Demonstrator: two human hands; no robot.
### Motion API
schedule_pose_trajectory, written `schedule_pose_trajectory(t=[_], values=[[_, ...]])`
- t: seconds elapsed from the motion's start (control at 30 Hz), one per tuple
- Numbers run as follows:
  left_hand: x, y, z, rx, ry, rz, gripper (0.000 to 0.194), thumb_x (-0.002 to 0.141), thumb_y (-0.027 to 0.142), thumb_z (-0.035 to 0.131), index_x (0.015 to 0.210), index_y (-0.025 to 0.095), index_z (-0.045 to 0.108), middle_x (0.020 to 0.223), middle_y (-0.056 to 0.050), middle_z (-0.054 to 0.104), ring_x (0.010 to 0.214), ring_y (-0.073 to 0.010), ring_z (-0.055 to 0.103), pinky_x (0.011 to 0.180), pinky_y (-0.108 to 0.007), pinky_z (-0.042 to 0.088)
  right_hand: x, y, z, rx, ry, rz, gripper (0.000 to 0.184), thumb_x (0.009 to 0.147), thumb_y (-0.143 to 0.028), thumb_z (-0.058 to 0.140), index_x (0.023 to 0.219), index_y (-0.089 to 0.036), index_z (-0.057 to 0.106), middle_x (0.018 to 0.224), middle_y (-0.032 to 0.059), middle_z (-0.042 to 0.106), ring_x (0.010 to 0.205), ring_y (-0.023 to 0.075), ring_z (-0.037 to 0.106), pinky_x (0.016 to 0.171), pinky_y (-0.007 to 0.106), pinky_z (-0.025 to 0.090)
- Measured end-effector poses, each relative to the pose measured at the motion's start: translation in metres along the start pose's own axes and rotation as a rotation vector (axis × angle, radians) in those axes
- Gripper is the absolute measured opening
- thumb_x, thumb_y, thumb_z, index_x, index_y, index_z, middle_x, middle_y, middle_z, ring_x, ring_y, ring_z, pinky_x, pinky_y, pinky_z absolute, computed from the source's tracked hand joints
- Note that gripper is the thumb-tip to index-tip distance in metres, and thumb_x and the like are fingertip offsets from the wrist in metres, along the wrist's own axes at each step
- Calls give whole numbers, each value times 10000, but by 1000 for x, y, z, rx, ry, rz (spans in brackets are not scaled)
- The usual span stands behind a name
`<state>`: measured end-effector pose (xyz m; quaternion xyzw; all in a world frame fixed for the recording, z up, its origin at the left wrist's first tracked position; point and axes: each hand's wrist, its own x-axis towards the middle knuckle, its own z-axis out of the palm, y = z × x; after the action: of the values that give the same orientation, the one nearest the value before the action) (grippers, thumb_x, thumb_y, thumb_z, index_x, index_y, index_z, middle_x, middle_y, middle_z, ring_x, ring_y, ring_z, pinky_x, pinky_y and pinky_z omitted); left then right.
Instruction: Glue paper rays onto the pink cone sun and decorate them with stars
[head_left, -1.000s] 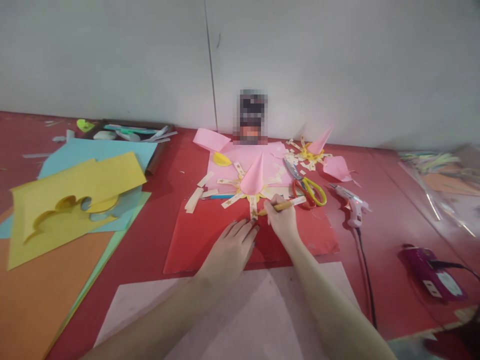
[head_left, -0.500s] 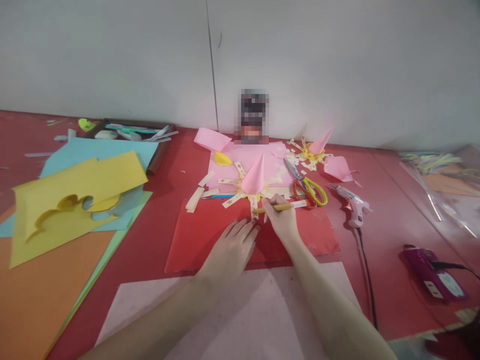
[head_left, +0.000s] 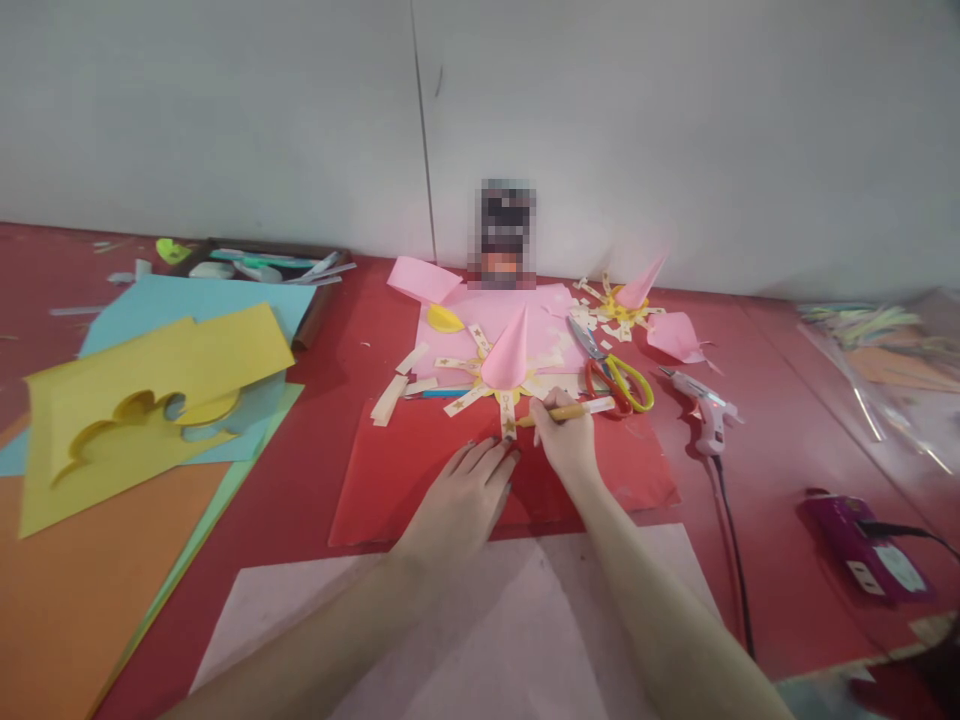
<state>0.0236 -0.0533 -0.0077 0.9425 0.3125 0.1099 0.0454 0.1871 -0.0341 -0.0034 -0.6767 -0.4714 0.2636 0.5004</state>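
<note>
A pink paper cone [head_left: 508, 350] stands on a yellow base, with cream paper strips fanning out around it. The strip nearest me, marked with a brown star [head_left: 508, 420], lies over a red board [head_left: 420, 480]. My left hand [head_left: 472, 485] rests flat on that board, its fingers stretched out and their tips at the strip's near end. In my right hand [head_left: 564, 435] is a gold-brown pen [head_left: 566, 411], pinched between the fingers, its tip at the star strip. Scissors [head_left: 630, 385] with red and yellow handles lie just beyond the right hand.
A glue gun [head_left: 705, 405] lies to the right, its cord running toward me near a purple power socket [head_left: 862, 550]. Coloured paper sheets, with a cut yellow one [head_left: 157, 400] on top, cover the left. A second pink cone [head_left: 643, 283] stands among scraps at the back.
My right hand and the pen have shifted slightly to the right, showing more of the star strip. The left hand stays in place.
</note>
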Motion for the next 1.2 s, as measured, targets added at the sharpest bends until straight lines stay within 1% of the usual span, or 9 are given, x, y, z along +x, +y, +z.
schedule_pose_trajectory(t=[0.23,0.47,0.6,0.73,0.83,0.93,1.03,1.13,1.2], values=[[0,0,1,-16,6,-8,373,886,142,366,1245,134,466,1252,-95,549,1192,-246,468,1012,-427,373,0,-2,-1,-6,11,1,296,769,-313,489,522,-234,348,343,-81,418,381,105,443,466,201,368],[0,0,-2,-16,7,-4,378,880,131,360,1244,136,463,1244,-98,553,1193,-248,468,1004,-428,377,1,3,1,61,-92,-46,305,777,-347,515,540,-229,363,374,-79,448,385,102,444,476,214,365],[0,0,-2,-35,14,-6,374,892,157,348,1247,147,462,1236,-99,559,1188,-241,474,995,-430,383,1,4,2,82,-112,-55,305,784,-346,523,548,-229,368,383,-79,459,387,102,446,489,219,369],[0,0,-1,-51,28,-18,371,899,158,334,1242,155,473,1231,-95,565,1188,-237,477,992,-430,388,0,2,1,72,-98,-44,322,782,-362,530,541,-227,364,376,-80,447,385,100,444,491,221,376],[1,0,-1,-61,40,-26,366,900,159,339,1237,165,479,1239,-85,563,1181,-231,485,989,-429,394,0,-1,0,84,-7,-50,310,796,-379,515,560,-222,391,396,-74,456,404,99,459,503,222,393],[1,0,-1,-55,41,-24,362,897,158,349,1234,168,483,1240,-74,565,1166,-234,496,983,-429,402,2,-1,-3,122,115,-63,230,820,-394,484,682,-210,486,484,-50,523,475,116,518,540,237,431],[2,0,-2,-56,33,-31,350,897,155,353,1215,165,499,1231,-68,572,1154,-234,506,975,-427,411,5,3,-7,134,192,-110,226,840,-397,453,867,-196,554,720,27,636,675,153,606,635,272,477],[2,-1,-2,-68,47,-27,339,892,155,371,1202,164,507,1242,-70,562,1147,-233,509,967,-425,420,8,12,-11,118,225,-192,239,863,-365,414,935,-193,564,933,78,646,877,180,610,768,311,477],[2,-4,-2,-81,63,-38,335,889,150,378,1196,170,511,1227,-72,567,1112,-223,531,943,-409,442,11,19,-15,47,223,-230,224,872,-333,406,964,-196,557,978,84,638,908,182,601,823,333,461]])
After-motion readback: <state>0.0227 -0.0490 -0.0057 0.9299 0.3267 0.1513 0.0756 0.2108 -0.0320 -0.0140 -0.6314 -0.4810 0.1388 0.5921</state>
